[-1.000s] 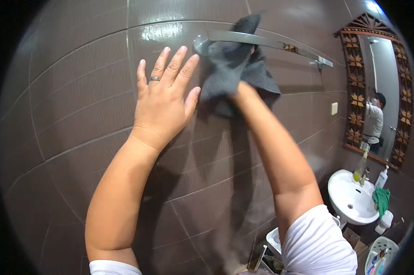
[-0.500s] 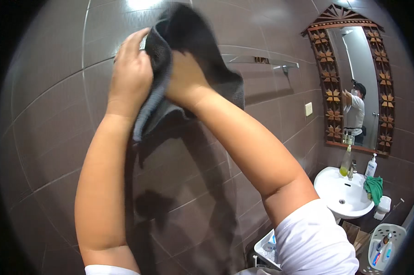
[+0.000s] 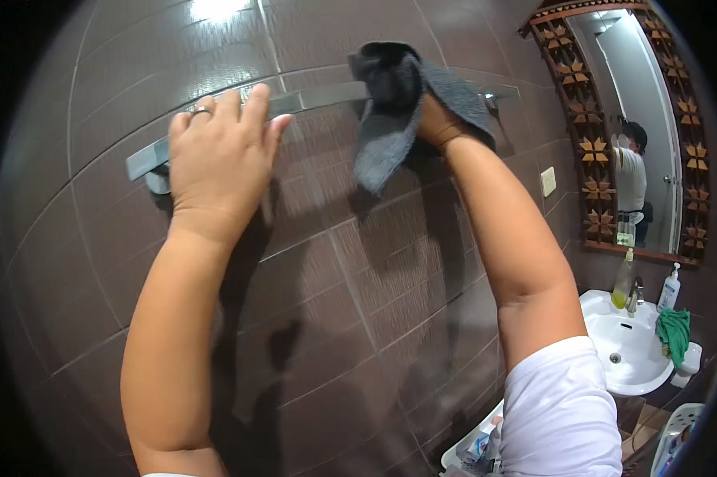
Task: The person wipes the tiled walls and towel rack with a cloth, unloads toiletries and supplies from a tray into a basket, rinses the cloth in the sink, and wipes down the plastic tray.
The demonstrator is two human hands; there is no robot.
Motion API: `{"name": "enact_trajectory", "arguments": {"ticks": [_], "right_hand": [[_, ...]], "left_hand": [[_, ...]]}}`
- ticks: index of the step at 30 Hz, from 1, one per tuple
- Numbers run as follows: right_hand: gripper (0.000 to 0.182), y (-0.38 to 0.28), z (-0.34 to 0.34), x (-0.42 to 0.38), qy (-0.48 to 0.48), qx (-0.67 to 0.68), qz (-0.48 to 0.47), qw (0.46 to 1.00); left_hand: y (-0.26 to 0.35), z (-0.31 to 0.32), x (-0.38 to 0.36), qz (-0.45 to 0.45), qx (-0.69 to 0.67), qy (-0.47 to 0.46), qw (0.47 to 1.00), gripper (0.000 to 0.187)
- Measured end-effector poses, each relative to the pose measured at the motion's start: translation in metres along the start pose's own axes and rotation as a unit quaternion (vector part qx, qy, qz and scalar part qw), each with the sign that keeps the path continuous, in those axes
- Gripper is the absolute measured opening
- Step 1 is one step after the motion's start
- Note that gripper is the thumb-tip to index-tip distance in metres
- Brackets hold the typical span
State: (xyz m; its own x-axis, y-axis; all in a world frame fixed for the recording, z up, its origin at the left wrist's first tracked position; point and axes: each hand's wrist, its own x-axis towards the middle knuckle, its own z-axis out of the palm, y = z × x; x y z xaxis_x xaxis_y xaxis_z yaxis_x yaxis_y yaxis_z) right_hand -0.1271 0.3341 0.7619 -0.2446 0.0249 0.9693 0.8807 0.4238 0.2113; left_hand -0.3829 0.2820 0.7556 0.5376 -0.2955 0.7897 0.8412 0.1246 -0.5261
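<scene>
A dark grey cloth point(image 3: 386, 151) hangs from my right hand point(image 3: 438, 119), whose fingers are mostly hidden behind and inside it. The cloth lies over part of a flat metal towel bar point(image 3: 326, 96) fixed to the brown tiled wall. Farther left along the bar, my left hand point(image 3: 223, 151) rests against it with fingers spread and no cloth in them. A ring shows on one of its fingers. The bar's left end point(image 3: 145, 161) and its mount stick out beside this hand.
At the right, a carved wooden mirror point(image 3: 597, 151) hangs above a white sink point(image 3: 601, 326) with a soap bottle point(image 3: 669, 289) and a green cloth point(image 3: 674, 334). A light switch point(image 3: 548, 182) is on the wall. White baskets point(image 3: 451, 459) stand low.
My right hand has moved right with the grey cloth. My left hand has come away from the cloth and now lies on the bar, whose left part has come into sight.
</scene>
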Motion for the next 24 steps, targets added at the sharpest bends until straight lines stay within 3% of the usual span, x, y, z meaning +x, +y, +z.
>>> {"name": "enact_trajectory", "arguments": {"ticks": [1,2,5,7,9,11,14,19,23,24], "right_hand": [[0.04,0.039,0.019,-0.007,0.111,-0.132,-0.118,0.978],[0.039,0.085,0.04,-0.009,0.189,-0.194,-0.164,0.948],[0.038,0.142,0.022,-0.048,0.193,-0.041,0.04,0.98],[0.038,0.18,0.009,-0.064,0.242,0.073,0.162,0.954],[0.038,0.215,-0.003,-0.07,0.283,0.15,0.25,0.914],[0.041,0.244,-0.014,-0.061,0.226,0.084,0.348,0.906],[0.045,0.259,-0.013,-0.057,0.158,-0.002,0.42,0.894],[0.051,0.245,0.02,-0.061,0.135,-0.129,0.454,0.871],[0.057,0.206,0.059,-0.044,0.117,-0.191,0.438,0.87],[0.058,0.194,0.07,-0.038,0.105,-0.203,0.427,0.875]], "left_hand": [[-0.001,0.002,-0.002,0.003,0.0,0.0,1.0,0.035],[-0.002,0.003,-0.001,0.011,0.005,0.02,1.0,0.036],[-0.002,0.003,-0.003,0.02,0.012,0.039,0.999,0.038],[0.001,0.002,-0.004,0.006,0.014,-0.009,1.0,0.04],[0.0,0.005,-0.005,0.014,0.017,0.003,1.0,0.04],[0.0,0.008,-0.005,0.021,0.015,0.016,1.0,0.04],[0.0,0.008,-0.003,0.022,0.005,0.04,0.999,0.043],[0.001,0.009,-0.005,0.026,0.004,0.049,0.998,0.042],[-0.002,0.009,-0.004,0.04,0.01,0.077,0.996,0.04],[0.0,0.007,-0.005,0.02,-0.001,0.048,0.999,0.04]]}}
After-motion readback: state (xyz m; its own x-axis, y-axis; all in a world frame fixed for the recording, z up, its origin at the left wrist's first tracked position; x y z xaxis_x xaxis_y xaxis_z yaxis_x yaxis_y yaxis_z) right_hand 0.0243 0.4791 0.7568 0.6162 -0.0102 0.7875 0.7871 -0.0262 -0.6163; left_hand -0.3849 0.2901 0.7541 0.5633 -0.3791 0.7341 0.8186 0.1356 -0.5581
